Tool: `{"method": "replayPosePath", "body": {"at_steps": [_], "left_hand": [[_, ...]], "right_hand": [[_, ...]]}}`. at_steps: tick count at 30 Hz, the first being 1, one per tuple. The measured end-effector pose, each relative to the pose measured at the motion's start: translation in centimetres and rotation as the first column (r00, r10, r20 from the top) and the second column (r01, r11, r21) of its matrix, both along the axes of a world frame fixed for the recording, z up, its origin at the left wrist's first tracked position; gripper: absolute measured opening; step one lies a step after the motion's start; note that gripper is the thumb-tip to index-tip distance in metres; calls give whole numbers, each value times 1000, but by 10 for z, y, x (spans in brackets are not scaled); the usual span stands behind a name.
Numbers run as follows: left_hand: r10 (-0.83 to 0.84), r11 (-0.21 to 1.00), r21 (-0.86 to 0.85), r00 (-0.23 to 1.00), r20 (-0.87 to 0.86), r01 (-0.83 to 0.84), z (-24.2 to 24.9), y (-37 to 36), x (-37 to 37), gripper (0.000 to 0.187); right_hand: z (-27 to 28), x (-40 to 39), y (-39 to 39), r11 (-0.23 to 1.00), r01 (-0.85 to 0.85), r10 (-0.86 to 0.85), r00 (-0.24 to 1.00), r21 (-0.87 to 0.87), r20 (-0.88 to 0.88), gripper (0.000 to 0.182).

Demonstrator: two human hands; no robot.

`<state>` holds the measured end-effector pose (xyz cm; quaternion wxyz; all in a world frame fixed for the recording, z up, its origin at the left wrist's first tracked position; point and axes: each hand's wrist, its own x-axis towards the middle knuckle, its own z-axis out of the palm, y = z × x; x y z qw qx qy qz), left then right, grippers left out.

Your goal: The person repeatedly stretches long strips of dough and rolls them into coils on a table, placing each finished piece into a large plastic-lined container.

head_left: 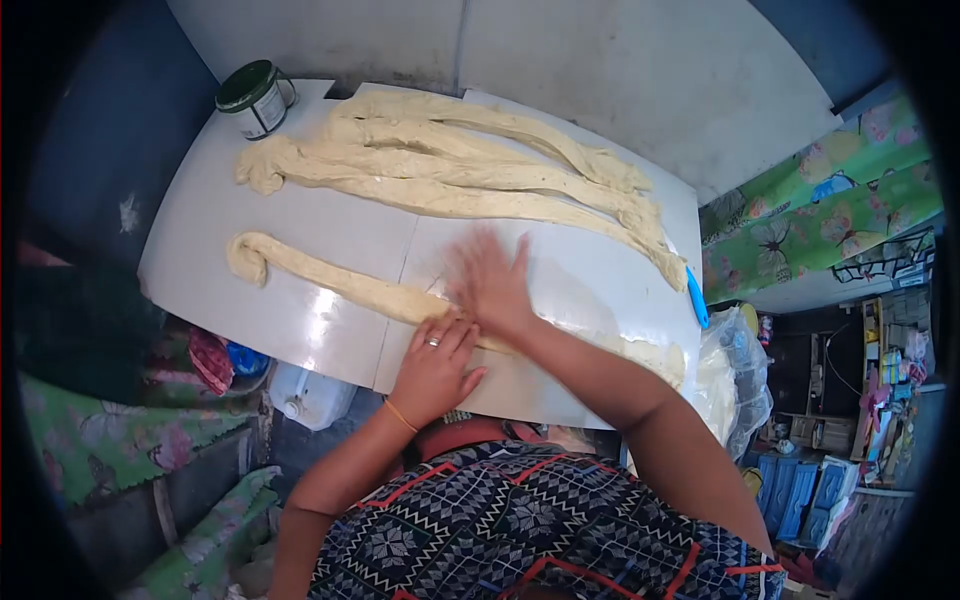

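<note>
A long strip of pale yellow dough [345,282] lies across the near half of the white tabletop, its left end curled over. My left hand [437,362], with a ring and an orange wristband, rests its fingers on this strip, thumb held apart. Just above and to the right, my right hand [492,285] is blurred by motion, fingers spread with nothing in them. My right forearm passes over the strip and hides part of it. Thinner dough [650,358] shows at the right end. Several longer, thicker lengths of dough [420,175] lie side by side at the back.
A tub with a dark green lid [258,98] stands at the back left corner. Something blue-handled [697,298] sits at the right edge, above a clear plastic bag [738,370]. Below the front edge is a whitish jug [308,396]. A wall [600,70] borders the back.
</note>
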<state>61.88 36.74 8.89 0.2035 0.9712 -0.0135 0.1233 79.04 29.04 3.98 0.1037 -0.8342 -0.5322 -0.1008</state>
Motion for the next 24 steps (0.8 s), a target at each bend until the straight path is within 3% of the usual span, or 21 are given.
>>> {"method": "replayPosePath", "body": {"at_steps": [2, 4, 6, 8, 9, 12, 14, 16, 18, 19, 22, 23, 24], "left_hand": [[-51, 999, -12, 998, -20, 51, -5, 15, -2, 54], [-117, 993, 2, 993, -25, 117, -10, 25, -7, 55], [-161, 987, 25, 986, -37, 162, -14, 32, -4, 56], [-174, 985, 1, 985, -19, 174, -10, 40, 0, 55], [-186, 982, -16, 982, -20, 186, -11, 41, -1, 54], [-224, 975, -4, 975, -16, 224, -11, 41, -10, 53], [-258, 966, -28, 966, -29, 258, -15, 49, -6, 53], [-271, 962, -48, 962, -46, 269, -14, 56, -5, 54], [-308, 951, -47, 950, -52, 305, -10, 56, -14, 54], [-308, 951, -44, 950, -58, 306, -5, 58, -15, 55], [-352, 935, -66, 934, -51, 349, -14, 66, -15, 56], [-366, 928, -97, 927, -77, 359, -13, 68, -17, 56], [-358, 931, -104, 931, -70, 350, -15, 70, -15, 56]], "right_hand": [[8, -3, 1, 992, -12, -1, 995, -126, -98, 59], [16, 25, 20, 949, 314, -313, 949, 32, -27, 57], [19, 17, 28, 946, 322, -324, 945, 33, 48, 56], [23, -12, 29, 967, -81, 30, 977, -240, -210, 57], [24, -4, 34, 964, -84, 30, 977, -251, -211, 57], [16, 25, 54, 964, 261, -263, 964, 41, 38, 61], [8, 8, 66, 970, 226, -228, 974, 91, 9, 67], [0, -15, 59, 989, -142, 144, 989, -40, 46, 68], [5, -2, 79, 950, 300, -292, 951, 87, -102, 69], [14, 8, 83, 975, 219, -220, 975, 40, 19, 70], [14, -6, 101, 962, 271, -272, 962, -17, -28, 68], [7, -26, 103, 975, 75, -82, 996, 207, 21, 69], [1, -20, 106, 978, 65, -72, 997, 198, 26, 69]]}}
